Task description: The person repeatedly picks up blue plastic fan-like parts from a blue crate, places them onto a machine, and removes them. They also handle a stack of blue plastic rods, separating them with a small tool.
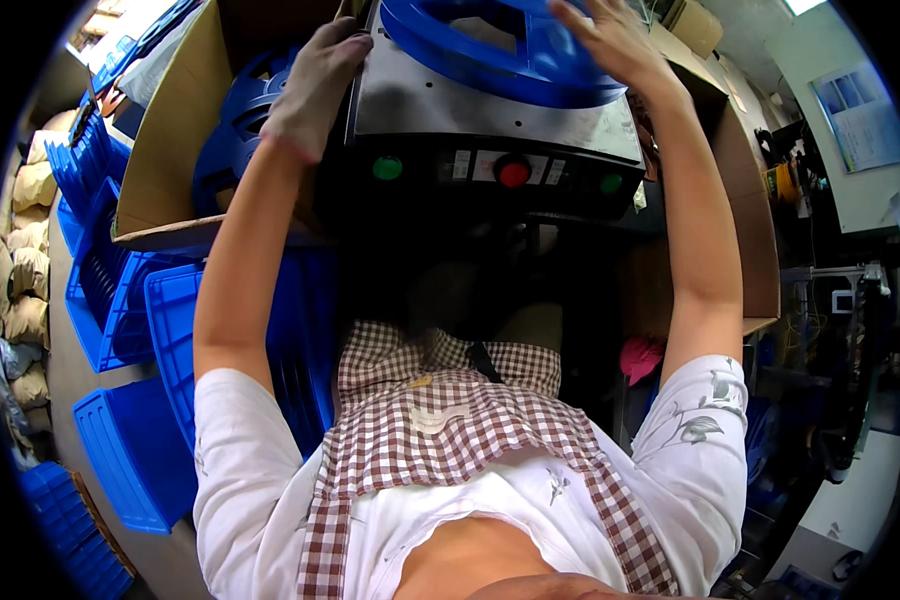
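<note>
A large blue plastic reel lies flat on the grey metal top of a machine in front of me. My right hand is bare and rests with spread fingers on the reel's right rim. My left hand wears a light grey glove and presses against the machine's left edge, beside a cardboard box. Whether the left hand grips anything I cannot tell.
The machine's dark front panel carries a green button, a red button and another green one. A cardboard box at the left holds more blue reels. Blue plastic crates are stacked at the left; another cardboard box stands at the right.
</note>
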The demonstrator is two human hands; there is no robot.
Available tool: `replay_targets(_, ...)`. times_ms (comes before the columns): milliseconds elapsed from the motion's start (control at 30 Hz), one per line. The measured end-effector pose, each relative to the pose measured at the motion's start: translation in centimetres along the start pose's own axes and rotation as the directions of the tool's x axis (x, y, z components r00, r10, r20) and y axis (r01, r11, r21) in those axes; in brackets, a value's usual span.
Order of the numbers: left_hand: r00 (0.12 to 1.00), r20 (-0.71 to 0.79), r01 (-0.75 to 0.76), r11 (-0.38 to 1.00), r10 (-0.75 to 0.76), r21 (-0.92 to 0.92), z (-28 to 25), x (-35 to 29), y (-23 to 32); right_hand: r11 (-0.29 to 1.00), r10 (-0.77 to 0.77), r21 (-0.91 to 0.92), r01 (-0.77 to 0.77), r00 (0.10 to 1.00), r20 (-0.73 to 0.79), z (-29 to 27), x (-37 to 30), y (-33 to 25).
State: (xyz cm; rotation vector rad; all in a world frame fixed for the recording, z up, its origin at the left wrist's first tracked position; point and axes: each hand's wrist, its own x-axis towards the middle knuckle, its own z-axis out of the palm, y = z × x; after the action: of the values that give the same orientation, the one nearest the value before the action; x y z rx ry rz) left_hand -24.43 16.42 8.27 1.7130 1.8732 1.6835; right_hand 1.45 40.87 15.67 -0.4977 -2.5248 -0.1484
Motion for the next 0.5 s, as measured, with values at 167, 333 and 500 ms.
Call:
replay_targets(167,0.964,-0.212,0.173,0.984,-0.159,0.047,1.9,-9.8,5.0,0.646,0.560,0.675,-0.357,0.822,-0.101,-1.0,-14.6,0.2)
replay_targets(333,0.945,-0.223,0.309,0.874,-0.239,0.375,6.4,-11.1,1.3,0.526,0.645,0.645,-0.554,0.755,0.122,6.8,-22.7,3.1)
replay_targets(500,0.930,-0.270,0.269,0.962,-0.247,0.046,6.3,-9.9,-2.4,0.707,0.599,0.522,-0.477,0.796,-0.084,8.9,-19.2,3.1)
